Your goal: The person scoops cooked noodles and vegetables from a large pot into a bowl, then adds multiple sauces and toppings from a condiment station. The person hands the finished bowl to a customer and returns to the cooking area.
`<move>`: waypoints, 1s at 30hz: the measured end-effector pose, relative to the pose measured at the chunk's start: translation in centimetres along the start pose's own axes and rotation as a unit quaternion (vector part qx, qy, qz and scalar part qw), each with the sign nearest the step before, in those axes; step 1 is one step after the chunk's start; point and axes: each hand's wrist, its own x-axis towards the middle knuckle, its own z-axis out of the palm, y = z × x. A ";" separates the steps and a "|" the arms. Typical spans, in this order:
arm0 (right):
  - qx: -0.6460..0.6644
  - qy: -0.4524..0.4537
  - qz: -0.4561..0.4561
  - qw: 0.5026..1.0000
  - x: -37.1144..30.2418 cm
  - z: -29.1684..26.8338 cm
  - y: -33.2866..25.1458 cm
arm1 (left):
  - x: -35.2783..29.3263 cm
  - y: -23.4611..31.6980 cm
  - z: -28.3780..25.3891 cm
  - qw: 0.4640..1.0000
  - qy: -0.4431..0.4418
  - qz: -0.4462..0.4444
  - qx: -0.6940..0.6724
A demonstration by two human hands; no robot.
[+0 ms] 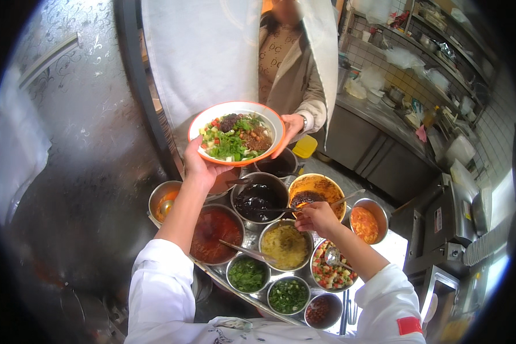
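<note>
My left hand (198,163) grips the near left rim of a white bowl (199,127) with an orange edge. Chopped greens, diced vegetables, dark sauce and brown topping (254,139) fill it. Another person's hand (290,131) touches the bowl's right side. My right hand (317,219) is lower down, fingers closed at the end of a dark spoon handle (280,210) that reaches over the pot of black sauce (258,200). The orange-yellow tub of dark paste (327,184) lies just beyond this hand, and a pot of yellow mash (285,245) sits before it.
Several topping containers crowd the counter: red sauce (215,232), chopped greens (247,274), sliced scallions (288,295), diced vegetables (332,275) and tomato-egg mix (366,223). A pale curtain (203,57) hangs ahead around the other person (286,63). Steel cabinets (378,143) stand right.
</note>
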 end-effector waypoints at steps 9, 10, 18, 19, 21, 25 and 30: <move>-0.047 0.023 -0.018 0.998 -7.7 -3.1 -2.4 | 1.7 0.3 2.9 0.998 -0.047 0.000 0.032; -0.058 0.019 -0.035 0.997 -8.5 -3.3 -2.7 | 2.0 0.3 3.4 0.998 -0.049 -0.002 0.032; -0.179 0.138 -0.094 0.970 -13.7 -3.0 -3.9 | 6.0 0.6 8.8 0.994 -0.112 0.003 0.016; -0.169 0.150 -0.096 0.969 -14.1 -2.8 -3.9 | 6.4 0.6 9.2 0.992 -0.122 -0.008 0.007; -0.172 0.173 -0.107 0.964 -14.8 -2.3 -3.9 | 6.7 0.3 9.6 0.993 -0.116 -0.008 0.025; -0.247 0.195 -0.138 0.939 -16.4 -1.8 -4.0 | 4.4 0.2 7.8 0.988 -0.125 -0.019 0.084; -0.281 0.116 -0.184 0.935 -16.9 -1.4 -4.9 | -2.9 2.6 1.8 0.983 -0.117 0.023 0.142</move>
